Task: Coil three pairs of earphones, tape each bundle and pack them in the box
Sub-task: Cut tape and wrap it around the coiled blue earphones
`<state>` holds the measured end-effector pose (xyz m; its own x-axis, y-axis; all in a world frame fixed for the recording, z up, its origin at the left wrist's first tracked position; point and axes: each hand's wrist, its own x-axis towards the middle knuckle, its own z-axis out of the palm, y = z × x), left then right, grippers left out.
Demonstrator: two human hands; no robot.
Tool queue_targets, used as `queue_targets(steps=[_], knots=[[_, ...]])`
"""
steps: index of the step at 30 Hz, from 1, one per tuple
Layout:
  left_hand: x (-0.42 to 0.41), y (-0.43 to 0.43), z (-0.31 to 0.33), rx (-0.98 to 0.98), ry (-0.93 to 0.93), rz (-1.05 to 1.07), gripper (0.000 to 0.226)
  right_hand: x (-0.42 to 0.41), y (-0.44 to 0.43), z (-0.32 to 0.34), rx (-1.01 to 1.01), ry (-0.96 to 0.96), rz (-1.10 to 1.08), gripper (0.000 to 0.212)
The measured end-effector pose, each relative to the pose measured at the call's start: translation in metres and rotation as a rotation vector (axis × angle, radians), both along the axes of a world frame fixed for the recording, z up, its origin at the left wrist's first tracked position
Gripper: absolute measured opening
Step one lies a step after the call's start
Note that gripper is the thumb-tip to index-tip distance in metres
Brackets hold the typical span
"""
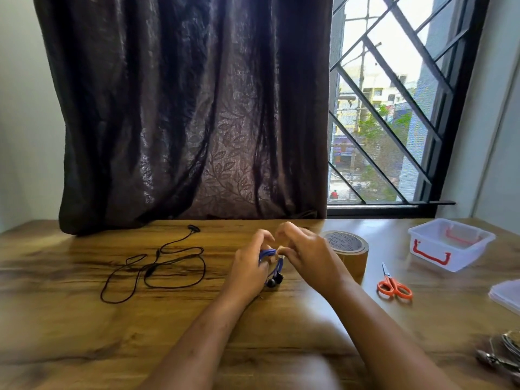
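The blue earphones [271,263] are wound into a small bundle and held just above the middle of the table [112,333], a little toward its far edge, with the dark earbuds hanging at the near end of the coil. The left hand [249,270] grips the bundle, fingers curled round the loops, while the right hand [306,256] pinches it at the top, thumb and fingertips closed on a small pale bit there (tape, perhaps; too small to tell). Left of the hands, a black pair [157,273] lies loose and uncoiled, its cord sprawling toward the far edge. Just right of the right hand stands a brown tape roll [350,250], partly hidden by the wrist. Further right, orange scissors [394,287] lie flat, blades pointing away. Near the far right corner sits the clear box [433,256] with red handles, open on top. Its lid [506,295] rests at the right edge, and some metal tools [501,358] lie blurred by the near right corner. Behind the table hang a dark curtain [183,108] and a barred window [394,108].
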<state>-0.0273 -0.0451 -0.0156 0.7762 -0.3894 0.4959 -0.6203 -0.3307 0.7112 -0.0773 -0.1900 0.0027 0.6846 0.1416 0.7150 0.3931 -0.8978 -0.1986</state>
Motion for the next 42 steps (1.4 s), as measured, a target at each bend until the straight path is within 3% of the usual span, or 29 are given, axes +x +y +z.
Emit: queue_targets(steps=[5,12,15,19,25,30,35,42], knots=[[-0.0019,-0.001,0.0003,0.008,0.013,-0.061,0.024,-0.0015,-0.001,0.0018,0.079,-0.009,0.06,0.008],[-0.0069,-0.0042,0.0037,-0.087,0.054,-0.165,0.028,0.0048,-0.0036,0.0022,0.317,0.026,0.073,0.021],[-0.0089,-0.0048,0.0039,-0.107,0.047,-0.189,0.03,0.0037,-0.0025,0.0038,0.47,0.097,0.102,0.021],[-0.008,-0.0043,0.0035,-0.143,0.068,-0.172,0.032,0.0032,0.0003,0.0045,0.521,0.091,0.096,0.014],[-0.0055,-0.0042,0.0033,-0.169,0.072,-0.116,0.032,0.0054,-0.0014,0.0038,0.431,0.004,0.002,0.015],[-0.0033,-0.0021,0.0028,-0.152,0.04,-0.082,0.035,0.0062,-0.0015,-0.0009,0.285,0.148,0.076,0.019],[-0.0027,-0.0014,0.001,-0.115,-0.006,-0.02,0.04,0.0059,-0.0003,-0.0004,0.248,0.17,0.021,0.015],[-0.0037,-0.0011,0.0003,-0.084,-0.033,0.054,0.048,0.0056,0.0024,-0.0019,0.038,0.142,-0.064,0.011]])
